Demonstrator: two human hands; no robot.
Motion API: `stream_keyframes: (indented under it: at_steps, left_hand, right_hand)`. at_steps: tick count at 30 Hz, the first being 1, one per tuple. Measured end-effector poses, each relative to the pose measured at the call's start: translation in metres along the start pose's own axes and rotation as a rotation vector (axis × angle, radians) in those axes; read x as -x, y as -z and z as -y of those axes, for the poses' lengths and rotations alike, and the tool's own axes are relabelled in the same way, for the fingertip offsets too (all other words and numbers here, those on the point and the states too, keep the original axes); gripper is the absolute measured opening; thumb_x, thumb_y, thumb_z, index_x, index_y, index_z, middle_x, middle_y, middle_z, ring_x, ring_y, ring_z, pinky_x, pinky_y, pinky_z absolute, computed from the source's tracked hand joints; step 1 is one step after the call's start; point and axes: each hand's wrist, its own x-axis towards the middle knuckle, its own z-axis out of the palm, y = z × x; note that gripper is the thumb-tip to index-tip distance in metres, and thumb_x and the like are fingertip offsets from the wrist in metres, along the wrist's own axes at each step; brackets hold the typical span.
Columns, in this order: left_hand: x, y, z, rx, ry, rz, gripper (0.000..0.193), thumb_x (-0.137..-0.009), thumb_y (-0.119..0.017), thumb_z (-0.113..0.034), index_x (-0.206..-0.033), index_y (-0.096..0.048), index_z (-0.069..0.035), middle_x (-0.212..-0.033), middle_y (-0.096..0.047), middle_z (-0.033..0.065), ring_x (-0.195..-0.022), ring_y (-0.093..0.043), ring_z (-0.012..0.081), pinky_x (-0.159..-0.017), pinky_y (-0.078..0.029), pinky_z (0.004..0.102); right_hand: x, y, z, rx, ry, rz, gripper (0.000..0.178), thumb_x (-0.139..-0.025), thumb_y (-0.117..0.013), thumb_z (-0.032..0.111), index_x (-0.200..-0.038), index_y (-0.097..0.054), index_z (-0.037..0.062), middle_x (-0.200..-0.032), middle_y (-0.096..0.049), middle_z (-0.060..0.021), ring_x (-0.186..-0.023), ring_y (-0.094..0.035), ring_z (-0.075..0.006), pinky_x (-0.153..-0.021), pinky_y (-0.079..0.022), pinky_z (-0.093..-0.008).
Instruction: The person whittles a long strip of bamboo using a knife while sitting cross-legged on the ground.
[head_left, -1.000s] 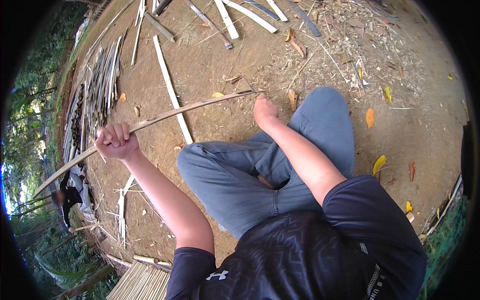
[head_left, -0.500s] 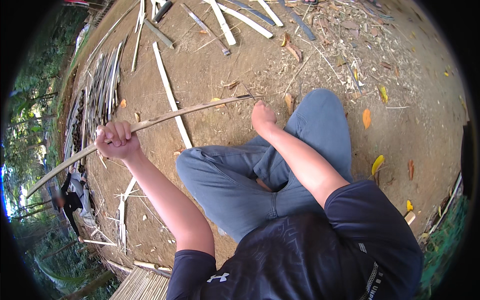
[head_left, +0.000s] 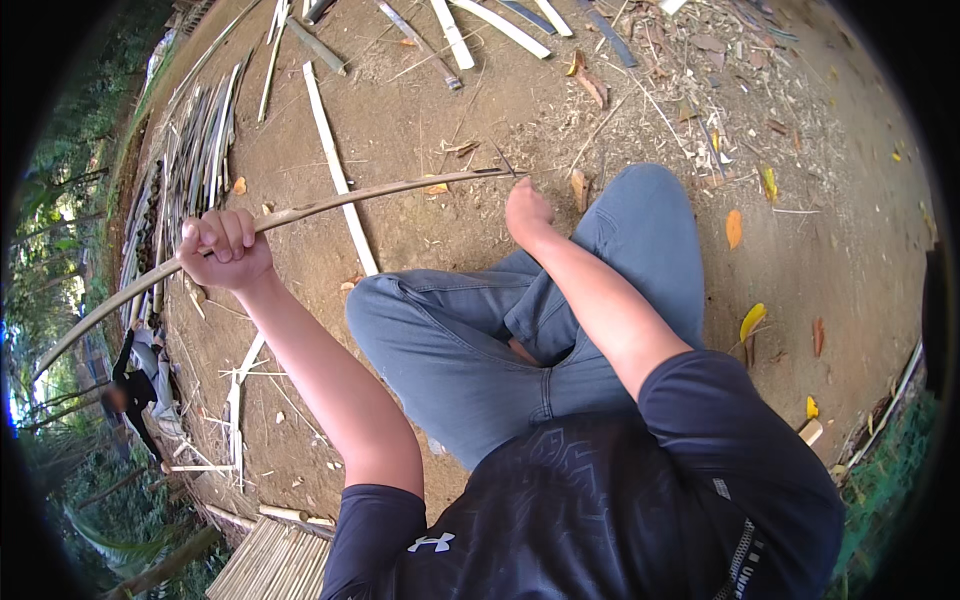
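Note:
A long, curved brown strip (head_left: 360, 193), apparently bamboo, runs from the far left toward the middle, held off the ground. My left hand (head_left: 228, 248) is closed around it, with the fingers wrapped over the top. At the strip's right end, my right hand (head_left: 530, 213) makes a fist above my crossed legs. Out of that fist sticks the thin dark blade of a knife (head_left: 505, 160), which meets or crosses the strip's tip; its handle is hidden in my grip. A short dark slit or mark shows near that tip.
Beyond my knees (head_left: 645, 200) lies a pale slat (head_left: 335, 150). Several split strips (head_left: 450, 30) rest farther off, beside shavings and leaves. A pile of poles (head_left: 205, 140) is at left, near another person (head_left: 145, 390) bending. A slatted bamboo panel (head_left: 265, 562) sits lower left.
Both hands have shifted slightly away from me and the strip has moved a little leftward. The blade now stands more upright at the strip's tip. Both grips are kept.

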Motion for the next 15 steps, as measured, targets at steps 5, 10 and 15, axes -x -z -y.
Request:
stream_keyframes:
  at_steps: [5, 10, 15]
  left_hand:
    - [-0.001, -0.008, 0.003, -0.054, -0.024, 0.012, 0.027, -0.084, -0.048, -0.018, -0.058, -0.046, -0.012, -0.041, -0.033, -0.0049, -0.034, -0.027, 0.0064, -0.037, -0.029, 0.0229]
    - [-0.006, -0.019, 0.007, -0.038, -0.027, 0.052, 0.026, -0.083, -0.046, -0.017, -0.059, -0.051, -0.011, -0.041, -0.035, -0.0045, -0.033, -0.028, 0.0061, -0.033, -0.030, 0.0236]
    - [-0.002, -0.017, 0.003, -0.066, -0.028, 0.043, 0.025, -0.083, -0.047, -0.017, -0.059, -0.049, -0.012, -0.042, -0.034, -0.0047, -0.034, -0.028, 0.0064, -0.036, -0.030, 0.0237]
  right_hand:
    - [-0.005, 0.013, 0.008, -0.012, -0.056, 0.021, 0.026, -0.093, -0.043, 0.008, -0.117, -0.051, -0.0008, -0.112, -0.065, -0.0242, -0.106, -0.065, -0.0355, -0.085, -0.055, -0.0443]
    - [-0.027, 0.004, 0.000, 0.033, -0.063, -0.003, 0.028, -0.095, -0.043, 0.011, -0.120, -0.050, -0.0004, -0.115, -0.065, -0.0232, -0.107, -0.065, -0.0343, -0.086, -0.055, -0.0442]
    - [-0.034, -0.001, 0.000, -0.027, -0.079, 0.024, 0.029, -0.095, -0.043, 0.012, -0.120, -0.052, -0.0011, -0.119, -0.063, -0.0242, -0.111, -0.063, -0.0357, -0.091, -0.052, -0.0438]
